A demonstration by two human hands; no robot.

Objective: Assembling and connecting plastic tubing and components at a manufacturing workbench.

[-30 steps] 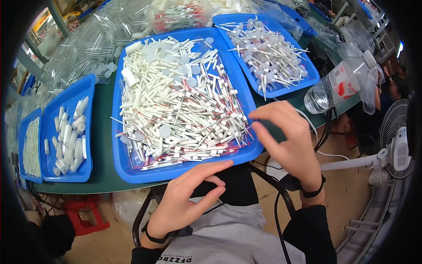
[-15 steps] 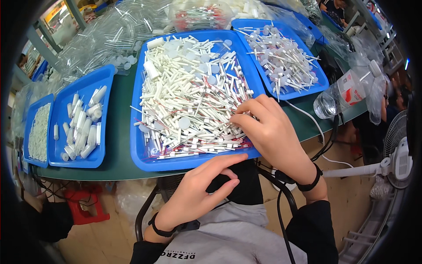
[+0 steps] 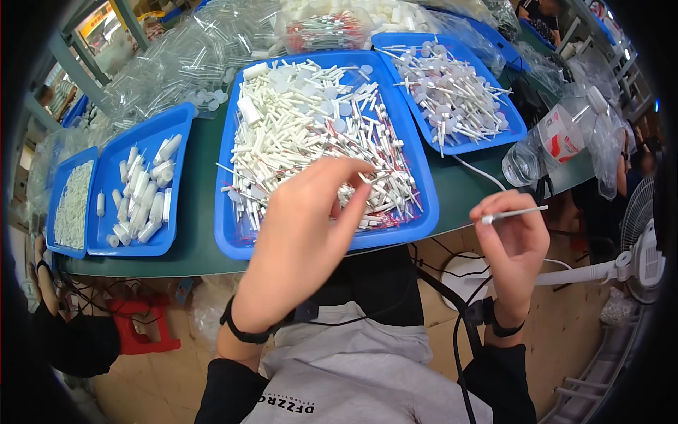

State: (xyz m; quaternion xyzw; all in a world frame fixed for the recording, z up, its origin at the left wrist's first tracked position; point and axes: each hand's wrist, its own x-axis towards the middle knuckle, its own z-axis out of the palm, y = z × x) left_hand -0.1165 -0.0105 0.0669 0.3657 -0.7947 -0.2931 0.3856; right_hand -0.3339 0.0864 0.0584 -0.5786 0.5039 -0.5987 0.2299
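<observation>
Off the right of the big tray, my right hand [image 3: 515, 247] pinches a thin white stick [image 3: 521, 213] with a thicker white end between thumb and fingers. The stick lies nearly level. My left hand [image 3: 300, 230] reaches over the near side of the large blue tray [image 3: 224, 212], thumb and forefinger bent toward each other among the small parts. What is between those fingertips is too small to make out. Heaped in this tray are short white tubes [image 3: 272, 134], translucent round discs [image 3: 339, 126] and thin sticks with red wires [image 3: 392, 166].
At the right stands a blue tray [image 3: 487, 145] of sticks with discs, beside a clear bottle [image 3: 554, 141]. Two trays at the left hold white cylinders [image 3: 141, 191] and small white tubes [image 3: 73, 205]. Clear plastic tubes [image 3: 191, 56] pile up behind. A white fan [image 3: 639, 258] stands right.
My right hand has left the big tray, moving right and toward me with a stick in its fingers. My left hand has moved up over the tray's parts.
</observation>
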